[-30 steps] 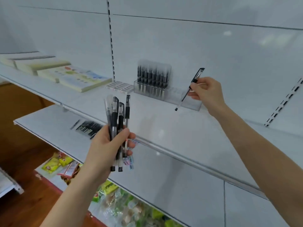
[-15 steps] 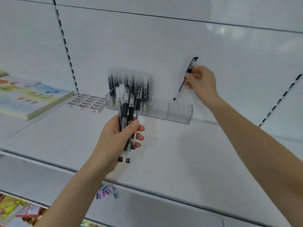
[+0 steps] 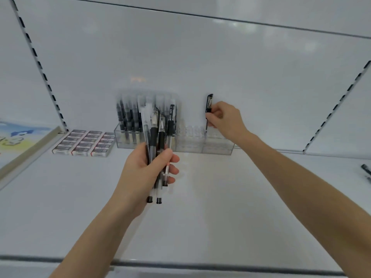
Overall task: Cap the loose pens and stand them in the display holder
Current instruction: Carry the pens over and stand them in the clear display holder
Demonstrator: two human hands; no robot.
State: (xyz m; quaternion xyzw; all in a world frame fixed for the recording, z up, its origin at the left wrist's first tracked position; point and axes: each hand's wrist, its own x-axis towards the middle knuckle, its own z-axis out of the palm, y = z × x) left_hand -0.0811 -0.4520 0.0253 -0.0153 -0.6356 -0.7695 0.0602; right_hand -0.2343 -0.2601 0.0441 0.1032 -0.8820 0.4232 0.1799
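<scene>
1. Left hand (image 3: pixel 146 169), centre of the frame, is wrapped around a bundle of clear-barrelled pens with black grips (image 3: pixel 155 137). They stand roughly upright, with the ends poking out below the fist.
2. Right hand (image 3: pixel 225 118), a bit right of centre, pinches a single black-capped pen with a clear barrel (image 3: pixel 209 105) between its fingertips. It's held almost vertical, cap and clip on top.
3. That pen's lower end is down at the top of the right section of the clear plastic display holder (image 3: pixel 217 148). I can't tell if it's actually seated in a slot.
4. The holder sits at the back of the white shelf (image 3: pixel 220 207), against the wall panel. Its left section is packed with standing black pens (image 3: pixel 128 117), pretty blurry here.
5. Just left of the holder there's a block of small white boxed erasers (image 3: pixel 84 143).
6. A colourful book (image 3: pixel 18 137) lies at the left edge of the frame.
7. Another dark pen (image 3: pixel 366 169) lies on the shelf at the far right edge.
</scene>
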